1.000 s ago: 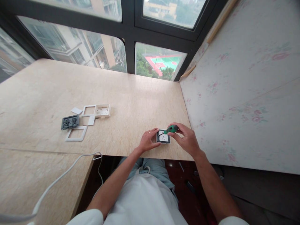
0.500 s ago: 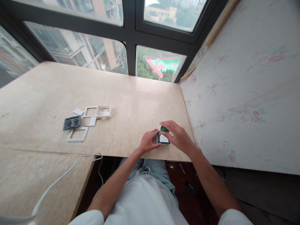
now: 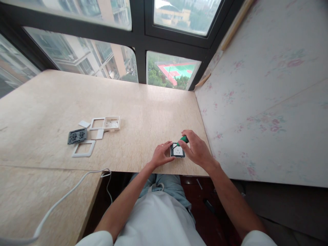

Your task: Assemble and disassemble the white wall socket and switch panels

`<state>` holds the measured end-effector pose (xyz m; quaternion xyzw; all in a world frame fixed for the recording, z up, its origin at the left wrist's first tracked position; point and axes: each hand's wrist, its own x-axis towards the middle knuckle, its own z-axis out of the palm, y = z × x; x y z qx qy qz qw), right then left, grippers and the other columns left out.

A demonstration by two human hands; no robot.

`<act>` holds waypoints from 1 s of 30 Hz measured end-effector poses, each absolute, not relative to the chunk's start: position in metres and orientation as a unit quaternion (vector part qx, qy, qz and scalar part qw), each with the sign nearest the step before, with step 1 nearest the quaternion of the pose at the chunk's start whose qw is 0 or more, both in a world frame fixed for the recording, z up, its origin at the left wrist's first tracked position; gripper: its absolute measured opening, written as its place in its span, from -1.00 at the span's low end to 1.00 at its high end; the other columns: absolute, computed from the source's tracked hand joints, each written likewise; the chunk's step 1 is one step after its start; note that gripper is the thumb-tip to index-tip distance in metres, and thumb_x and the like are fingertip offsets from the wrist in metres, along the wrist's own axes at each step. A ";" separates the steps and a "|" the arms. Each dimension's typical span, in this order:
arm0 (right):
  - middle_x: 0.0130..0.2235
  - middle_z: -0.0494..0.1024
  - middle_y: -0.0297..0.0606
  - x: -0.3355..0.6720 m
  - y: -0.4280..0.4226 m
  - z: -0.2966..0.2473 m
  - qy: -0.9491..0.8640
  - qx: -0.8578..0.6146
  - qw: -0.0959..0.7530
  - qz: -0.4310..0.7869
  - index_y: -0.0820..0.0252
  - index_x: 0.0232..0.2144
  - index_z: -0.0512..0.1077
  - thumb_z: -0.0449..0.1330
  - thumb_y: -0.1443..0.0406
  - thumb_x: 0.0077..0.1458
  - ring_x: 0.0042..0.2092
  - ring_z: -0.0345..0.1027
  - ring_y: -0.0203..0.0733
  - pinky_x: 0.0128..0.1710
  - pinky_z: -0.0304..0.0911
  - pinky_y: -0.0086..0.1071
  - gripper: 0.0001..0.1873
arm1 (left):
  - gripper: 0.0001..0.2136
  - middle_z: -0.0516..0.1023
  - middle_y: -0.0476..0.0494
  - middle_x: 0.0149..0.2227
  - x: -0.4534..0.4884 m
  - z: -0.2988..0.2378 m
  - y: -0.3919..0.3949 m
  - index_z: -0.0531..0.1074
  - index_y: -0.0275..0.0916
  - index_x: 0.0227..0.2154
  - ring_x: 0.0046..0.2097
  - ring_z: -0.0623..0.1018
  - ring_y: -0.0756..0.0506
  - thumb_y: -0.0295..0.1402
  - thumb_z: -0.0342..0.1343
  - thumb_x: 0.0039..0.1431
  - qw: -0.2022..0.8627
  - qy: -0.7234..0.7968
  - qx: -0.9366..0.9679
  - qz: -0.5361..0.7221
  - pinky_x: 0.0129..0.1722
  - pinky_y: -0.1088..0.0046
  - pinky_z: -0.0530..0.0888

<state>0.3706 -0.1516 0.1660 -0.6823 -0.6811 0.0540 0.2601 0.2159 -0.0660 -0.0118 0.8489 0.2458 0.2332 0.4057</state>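
Observation:
A wall socket with a white face and dark grey frame lies face up near the front edge of the table. My left hand grips its left side, thumb at the near edge and fingers at the far edge. In my right hand is a screwdriver with a green handle, held tilted. Its thin shaft slants down to the left, and the tip is at the left part of the socket's frame; whether it sits in a screw I cannot tell.
To the left on the table lie a dark grey socket module, a white mounting box, white frames and small white plates. A white cable crosses the left front. The papered wall bounds the right.
The screwdriver has gone from nearly upright to tilted, its handle now further right with my right hand. My left hand stays on the socket. The view has shifted slightly.

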 end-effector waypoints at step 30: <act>0.23 0.39 -0.08 0.378 -0.148 0.173 -0.715 -0.625 0.278 0.142 0.07 0.14 0.29 -0.01 0.28 0.31 0.21 0.33 -0.06 0.15 0.31 -0.13 -0.63 | -0.27 0.34 -0.25 0.28 0.216 -0.014 -0.067 0.25 -0.09 0.25 0.19 0.44 -0.31 -0.14 0.33 0.00 0.393 0.246 0.854 0.236 0.15 0.07 0.34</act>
